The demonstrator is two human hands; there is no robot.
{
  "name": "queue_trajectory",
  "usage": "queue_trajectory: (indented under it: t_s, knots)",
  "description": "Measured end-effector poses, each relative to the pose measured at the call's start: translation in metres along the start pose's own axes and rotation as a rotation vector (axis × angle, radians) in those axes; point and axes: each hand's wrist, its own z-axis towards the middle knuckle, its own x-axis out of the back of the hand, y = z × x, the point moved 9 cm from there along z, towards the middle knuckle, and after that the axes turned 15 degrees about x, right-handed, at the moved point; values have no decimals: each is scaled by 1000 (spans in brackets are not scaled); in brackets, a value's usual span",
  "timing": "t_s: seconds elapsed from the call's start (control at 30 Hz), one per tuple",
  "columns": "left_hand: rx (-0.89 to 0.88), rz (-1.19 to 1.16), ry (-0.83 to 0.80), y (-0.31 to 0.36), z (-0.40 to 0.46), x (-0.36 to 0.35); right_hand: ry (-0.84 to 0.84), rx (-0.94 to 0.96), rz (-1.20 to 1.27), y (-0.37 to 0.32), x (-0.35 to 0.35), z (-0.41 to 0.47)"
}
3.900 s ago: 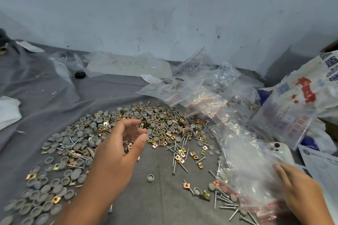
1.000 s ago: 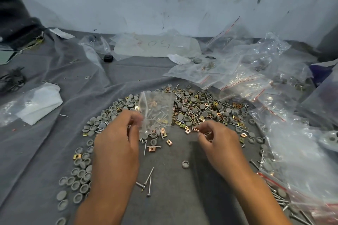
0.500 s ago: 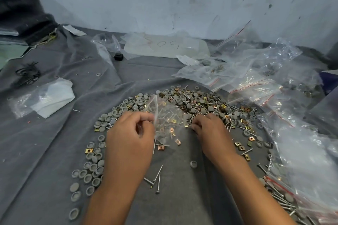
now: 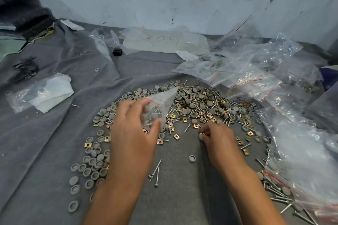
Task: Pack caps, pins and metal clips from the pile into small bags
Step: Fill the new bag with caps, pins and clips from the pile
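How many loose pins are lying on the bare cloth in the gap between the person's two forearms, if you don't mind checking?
2 pins lie side by side on the grey cloth, beside the left forearm, heads toward the camera. The forearm may hide more.

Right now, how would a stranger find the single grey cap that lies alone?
Start at the big pile of parts on the grey cloth. Below it, just left of the right forearm, lies the lone cap, open side up, with bare cloth all around.
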Motion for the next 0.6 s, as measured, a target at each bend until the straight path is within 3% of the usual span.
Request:
queue_trajectory:
  t_s: [0.2,0.27,0.37,0.47,0.6]
  knots:
    - [-92,58,-140,7,-9,-21,-1,28,40,-3,2,0]
    - [-85,94,-186,4,-10,-27,68,11,242,-2,9,1]
    - [-83,150,-249,1,-13,-38,149,-8,787,-12,18,0]
    - [-77,150,-305,2,-17,-47,99,18,1240,-36,21,-7]
    - [-69,108,-330,2,-20,-50,61,79,1324,-55,27,-12]
